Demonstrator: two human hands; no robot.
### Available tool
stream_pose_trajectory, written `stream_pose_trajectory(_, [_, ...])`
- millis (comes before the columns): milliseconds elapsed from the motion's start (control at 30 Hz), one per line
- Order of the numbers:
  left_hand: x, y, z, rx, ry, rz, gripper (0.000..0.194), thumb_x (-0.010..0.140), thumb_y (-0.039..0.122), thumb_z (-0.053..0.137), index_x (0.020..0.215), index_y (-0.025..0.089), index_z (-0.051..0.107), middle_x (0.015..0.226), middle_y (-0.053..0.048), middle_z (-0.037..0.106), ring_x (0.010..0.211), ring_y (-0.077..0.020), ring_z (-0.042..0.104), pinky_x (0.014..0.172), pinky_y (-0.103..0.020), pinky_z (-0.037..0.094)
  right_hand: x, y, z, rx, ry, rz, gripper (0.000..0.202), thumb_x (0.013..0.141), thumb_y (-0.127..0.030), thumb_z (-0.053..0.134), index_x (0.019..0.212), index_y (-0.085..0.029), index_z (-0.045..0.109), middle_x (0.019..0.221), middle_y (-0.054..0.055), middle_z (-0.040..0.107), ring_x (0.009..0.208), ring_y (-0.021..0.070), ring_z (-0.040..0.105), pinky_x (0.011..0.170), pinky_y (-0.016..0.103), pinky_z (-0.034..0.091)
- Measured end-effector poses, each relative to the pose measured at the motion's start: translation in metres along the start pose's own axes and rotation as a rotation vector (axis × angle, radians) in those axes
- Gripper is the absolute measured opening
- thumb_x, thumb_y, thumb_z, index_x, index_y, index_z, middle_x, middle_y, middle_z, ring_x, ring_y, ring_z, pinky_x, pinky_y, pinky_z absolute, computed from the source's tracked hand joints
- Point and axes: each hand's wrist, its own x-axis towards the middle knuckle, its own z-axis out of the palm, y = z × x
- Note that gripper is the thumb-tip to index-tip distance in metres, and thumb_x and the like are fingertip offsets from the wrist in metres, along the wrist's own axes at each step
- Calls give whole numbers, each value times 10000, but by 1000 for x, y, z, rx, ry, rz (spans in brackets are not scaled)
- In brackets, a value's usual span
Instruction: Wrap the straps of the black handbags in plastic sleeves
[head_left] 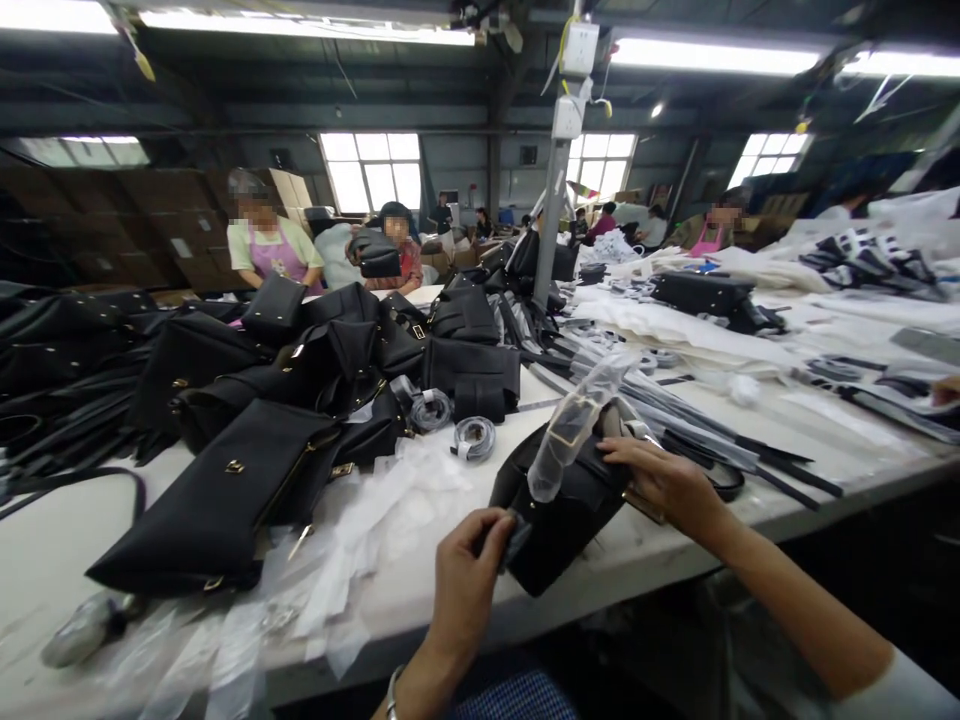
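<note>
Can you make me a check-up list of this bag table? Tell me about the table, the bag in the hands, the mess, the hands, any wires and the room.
Surface: white table, crowded.
Job's things: black bag near the front edge, clear plastic wrap standing out of it.
Clutter: pile of black bags, tape rolls, plastic scraps, black straps.
Hands: left hand pinches the bag's lower corner; right hand rests on its top.
Cables: wires by the metal pole.
Surroundings: other workers, windows, ceiling lights.
</note>
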Motion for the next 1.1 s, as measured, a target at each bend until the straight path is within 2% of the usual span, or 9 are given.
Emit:
stream_pose_trajectory(133, [14, 7, -7, 14, -69, 10, 297, 869, 443, 657, 866, 159, 745, 666, -22, 672, 544, -135, 558, 514, -213, 431, -22, -20, -6, -107, 40, 30, 419, 873, -80, 406, 1109, -257, 703, 1244, 25, 692, 1157, 220, 650, 1017, 414, 527])
stream_pose_trajectory(300, [8, 11, -15, -13, -140, -59, 271, 855, 413, 683, 842, 150, 748, 734, -36, 716, 664, -147, 620, 622, -210, 461, -47, -103, -13, -120, 435, 301, 228, 917, -300, 625, 1124, -283, 717, 1112, 40, 737, 975, 248, 714, 940, 365, 547])
stream_pose_trajectory(367, [7, 13, -17, -24, -148, -54, 261, 848, 401, 696, 847, 146, 753, 782, -46, 731, 726, -158, 634, 675, -217, 467, -56, -133, -4, 120, 355, 391, 211, 922, -336, 640, 1107, -275, 723, 900, 26, 764, 722, 202, 730, 727, 282, 597])
stream_pose_trajectory(467, [9, 17, -17, -64, -155, -98, 289, 855, 417, 684, 885, 136, 745, 747, -40, 719, 673, -149, 616, 638, -223, 460, -59, -157, 27, 484, -20, 562, 262, 969, -407, 566, 1022, -228, 750, 717, 26, 736, 578, 179, 691, 551, 237, 568])
stream_pose_trajectory(567, [12, 18, -17, -113, -168, -86, 289, 858, 411, 679, 898, 131, 740, 784, -49, 733, 706, -158, 634, 666, -233, 475, -51, -163, 66, 648, -172, 651, 344, 957, -426, 572, 1137, -175, 723, 864, 71, 748, 726, 210, 710, 690, 279, 579])
stream_pose_trajectory(667, [16, 18, -19, -117, -183, -51, 260, 836, 387, 703, 868, 131, 743, 816, -59, 747, 766, -179, 663, 722, -249, 496, -39, -166, 97, 745, -114, 652, 425, 926, -443, 613, 1234, -155, 666, 959, 90, 737, 815, 231, 699, 761, 312, 561])
stream_pose_trajectory(733, [20, 22, -21, -97, -199, -54, 247, 823, 376, 710, 859, 135, 749, 809, -61, 753, 761, -190, 675, 715, -257, 504, -30, -168, 109, 798, -72, 694, 410, 930, -485, 594, 1142, -149, 692, 854, 78, 730, 770, 228, 687, 716, 305, 550])
stream_pose_trajectory(867, [30, 36, -25, 49, -214, 3, 205, 821, 333, 700, 834, 143, 775, 820, -67, 768, 784, -208, 687, 731, -272, 508, -17, -171, 119, 831, 6, 759, 407, 906, -544, 606, 785, -165, 691, 665, 51, 681, 654, 203, 641, 634, 274, 512])
stream_pose_trajectory(1100, [36, 42, -28, 84, -257, 43, 291, 907, 390, 609, 871, 145, 763, 843, -61, 757, 803, -201, 675, 727, -266, 493, -11, -168, 124, 891, 137, 842, 446, 884, -550, 652, 656, -168, 670, 585, 29, 638, 575, 166, 579, 590, 256, 455])
